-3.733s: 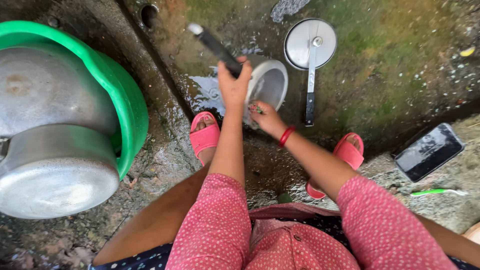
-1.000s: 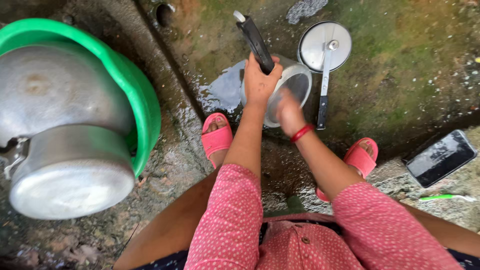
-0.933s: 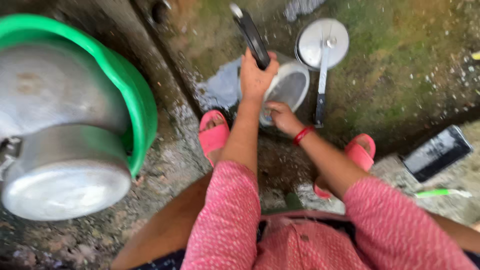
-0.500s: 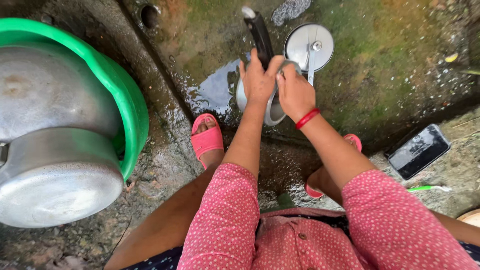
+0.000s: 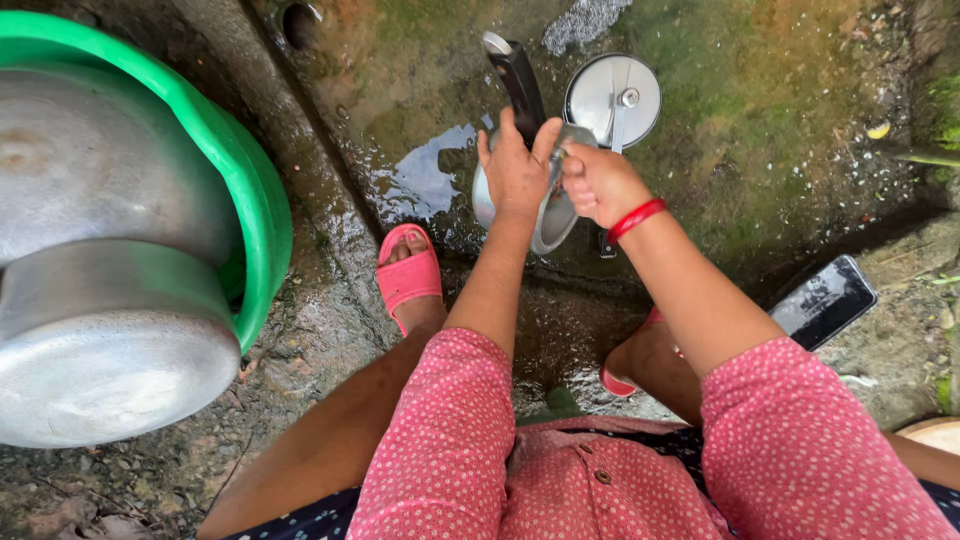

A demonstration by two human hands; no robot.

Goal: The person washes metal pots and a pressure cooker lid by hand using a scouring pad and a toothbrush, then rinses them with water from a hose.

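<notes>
The left hand (image 5: 515, 170) covers the joint where the black handle (image 5: 517, 80) meets the small steel pan (image 5: 550, 215), so most of the pan's rim and inside stays hidden. The right hand (image 5: 598, 182) closes over something at the pan's edge; what it holds cannot be told. The big metal pots (image 5: 90, 300) and the green tub (image 5: 250, 190) run off the left edge. The right sandal (image 5: 618, 380) is mostly behind the forearm. The steel lid's (image 5: 612, 98) handle vanishes behind the right wrist. A pale round thing (image 5: 935, 432) is cut off at the lower right.
</notes>
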